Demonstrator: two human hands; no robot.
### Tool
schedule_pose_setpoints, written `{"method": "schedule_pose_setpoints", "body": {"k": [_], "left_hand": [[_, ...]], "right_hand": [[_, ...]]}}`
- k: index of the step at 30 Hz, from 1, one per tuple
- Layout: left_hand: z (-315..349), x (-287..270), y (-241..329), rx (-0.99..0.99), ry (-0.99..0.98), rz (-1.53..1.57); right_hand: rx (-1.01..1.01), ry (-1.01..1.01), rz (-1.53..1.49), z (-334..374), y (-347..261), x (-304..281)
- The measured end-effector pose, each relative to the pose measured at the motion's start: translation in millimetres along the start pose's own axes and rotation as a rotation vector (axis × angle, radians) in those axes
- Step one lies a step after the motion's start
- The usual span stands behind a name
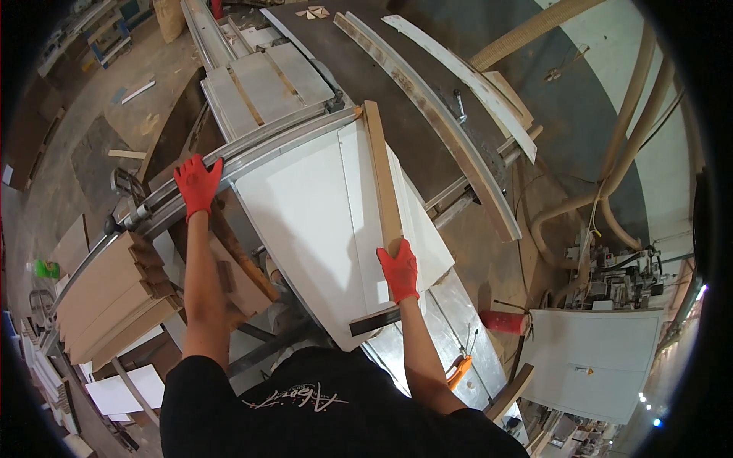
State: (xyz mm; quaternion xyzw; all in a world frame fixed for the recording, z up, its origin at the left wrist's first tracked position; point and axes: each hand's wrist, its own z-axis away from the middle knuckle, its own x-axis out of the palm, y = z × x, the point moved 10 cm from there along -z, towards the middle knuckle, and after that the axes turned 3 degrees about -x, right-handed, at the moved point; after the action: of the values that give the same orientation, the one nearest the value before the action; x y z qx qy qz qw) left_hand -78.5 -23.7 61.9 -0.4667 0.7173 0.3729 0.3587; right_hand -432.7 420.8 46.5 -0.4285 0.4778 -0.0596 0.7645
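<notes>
My left hand [198,185], in a red glove, is on the long metal fence [267,146] of a sliding table saw, its fingers curling over the rail. My right hand [399,272], gloved the same, closes on the near end of a narrow brown board strip [382,168]. That strip lies lengthwise on white panels [298,206], its far end meeting the fence. The fingertips of my right hand are partly hidden. A short dark-faced strip [374,320] lies across the panels' near edge, beside my right wrist.
Stacked brown boards [114,298] stand at the left. Beyond the fence is a grey slatted table [267,84]. A long curved-looking guide rail [435,114] crosses the dark saw table [412,145]. Orange-handled pliers [460,372] and a red cylinder [504,322] are at the right.
</notes>
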Motion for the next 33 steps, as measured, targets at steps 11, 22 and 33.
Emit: {"method": "schedule_pose_setpoints", "body": {"k": [11,22,33], "left_hand": [[149,63,325,-0.252,-0.726,1.189],[183,85,398,-0.283,-0.678,0.902],[217,57,445,0.496,-0.625,0.185]], "right_hand": [[-0.089,0.046,0.163,3,15,16],[-0.273,0.318,0.689,47,-4,-28],[-0.17,-0.065,0.351,34,60,-64]]}}
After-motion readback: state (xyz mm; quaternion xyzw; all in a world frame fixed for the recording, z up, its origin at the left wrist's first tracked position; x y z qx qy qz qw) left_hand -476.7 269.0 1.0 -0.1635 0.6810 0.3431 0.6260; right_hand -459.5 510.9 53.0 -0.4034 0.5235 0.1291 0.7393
